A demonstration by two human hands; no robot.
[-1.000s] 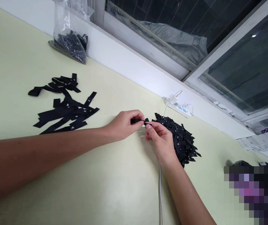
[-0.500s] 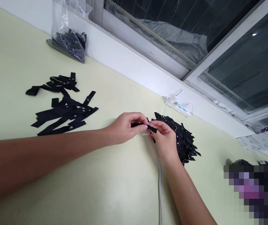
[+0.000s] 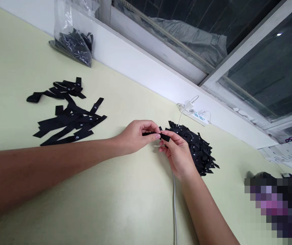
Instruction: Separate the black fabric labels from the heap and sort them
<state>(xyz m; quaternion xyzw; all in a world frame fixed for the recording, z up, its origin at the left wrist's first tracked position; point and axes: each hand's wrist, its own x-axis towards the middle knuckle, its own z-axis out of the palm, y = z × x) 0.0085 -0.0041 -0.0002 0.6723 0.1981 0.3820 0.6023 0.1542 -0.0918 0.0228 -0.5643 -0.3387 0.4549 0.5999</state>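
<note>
My left hand (image 3: 138, 136) pinches a black fabric strip (image 3: 165, 137) between thumb and fingers, above the pale green table. My right hand (image 3: 179, 153) grips the same strip at its other end, and the fingertips of both hands nearly meet. Just beyond my right hand lies a dense heap of small black pieces (image 3: 199, 149) with tiny white marks. Over on the left, loose black strips (image 3: 76, 119) with white letters lie spread out and overlapping, partly beside my left forearm.
A clear plastic bag (image 3: 73, 46) of black pieces stands at the back left. Near the wall lies a white power strip (image 3: 195, 115) with plugs. A grey cable (image 3: 174, 204) runs toward the front edge. White boxes (image 3: 286, 151) and dark objects are at the right.
My right hand's fingers have shifted slightly on the strip, and its lower fingers are spread a little more. The strip's free end points a bit more to the left. The view has moved slightly.
</note>
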